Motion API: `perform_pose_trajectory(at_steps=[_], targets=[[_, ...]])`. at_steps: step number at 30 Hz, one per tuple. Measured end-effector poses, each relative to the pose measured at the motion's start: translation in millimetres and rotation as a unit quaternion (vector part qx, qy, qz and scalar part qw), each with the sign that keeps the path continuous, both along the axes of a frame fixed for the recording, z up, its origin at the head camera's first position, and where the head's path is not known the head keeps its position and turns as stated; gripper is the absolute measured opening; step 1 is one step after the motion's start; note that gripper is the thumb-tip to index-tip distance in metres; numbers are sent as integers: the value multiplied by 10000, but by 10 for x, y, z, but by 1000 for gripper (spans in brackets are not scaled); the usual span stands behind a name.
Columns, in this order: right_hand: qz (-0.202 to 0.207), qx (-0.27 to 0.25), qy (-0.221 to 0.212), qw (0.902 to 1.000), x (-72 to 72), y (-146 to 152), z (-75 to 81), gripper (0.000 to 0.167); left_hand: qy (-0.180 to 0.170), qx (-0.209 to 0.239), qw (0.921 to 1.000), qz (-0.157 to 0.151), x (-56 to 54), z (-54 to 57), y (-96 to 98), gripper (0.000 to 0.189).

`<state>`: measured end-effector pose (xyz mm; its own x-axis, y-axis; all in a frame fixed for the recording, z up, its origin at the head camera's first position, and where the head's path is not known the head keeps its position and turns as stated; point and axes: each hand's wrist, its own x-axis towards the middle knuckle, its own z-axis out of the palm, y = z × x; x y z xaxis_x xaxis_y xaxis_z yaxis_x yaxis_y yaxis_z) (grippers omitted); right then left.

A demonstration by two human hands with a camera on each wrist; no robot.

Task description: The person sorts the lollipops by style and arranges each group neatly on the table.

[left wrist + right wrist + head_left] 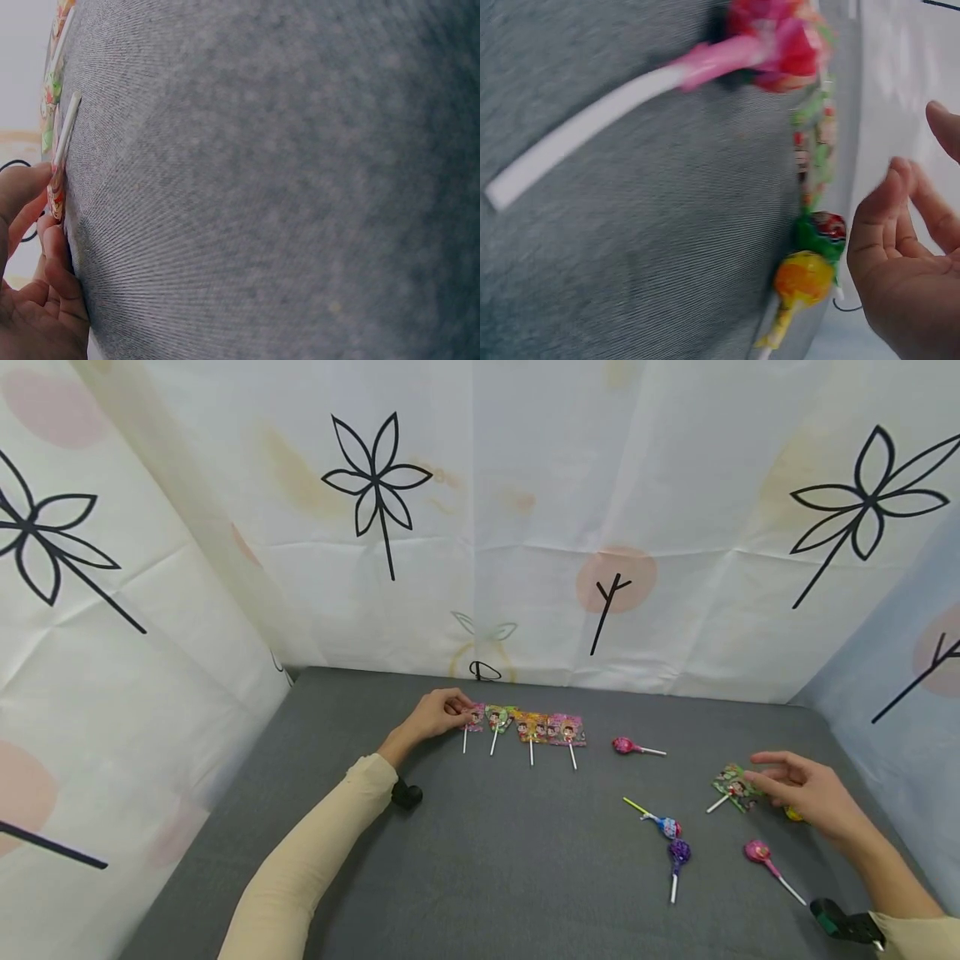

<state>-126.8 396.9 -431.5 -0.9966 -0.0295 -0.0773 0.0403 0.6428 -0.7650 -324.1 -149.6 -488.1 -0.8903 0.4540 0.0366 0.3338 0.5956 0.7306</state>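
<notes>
In the head view we see the left hand (437,713) pinching the row's leftmost lollipop (476,718), the right hand (813,793) at a green-wrapped lollipop (729,783). Left wrist: we see the thumb (26,186) against the wrapper (56,196). Right wrist: we see relaxed fingers (876,214), parted from the thumb, near a yellow lollipop (802,277).

- Head view: taken from head height, facing forward and down; farthest from the table (480,868), which it covers together with the patterned backdrop (525,485).
- Left wrist view: low and close over the table, picture turned sideways; left fingers (55,241) at its left edge.
- Right wrist view: low, likewise sideways, nearest a pink round lollipop (784,52); right fingers (879,210) at its right edge.
- Shared, head and left wrist: left fingers, pink flat lollipop (475,719).
- Shared, head and right wrist: right fingers, pink round lollipop, green flat lollipop (731,785).
</notes>
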Motion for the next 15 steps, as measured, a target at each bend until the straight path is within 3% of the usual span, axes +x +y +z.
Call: perform_pose_trajectory(at_steps=[6, 15], targets=[[-224, 457, -327, 9982, 24, -33, -27, 63, -20, -16, 10000, -12, 3, -1, 4, 19], [-153, 722, -310, 9968, 43, -78, -53, 61, 0, -13, 10000, 17, -4, -11, -11, 19]])
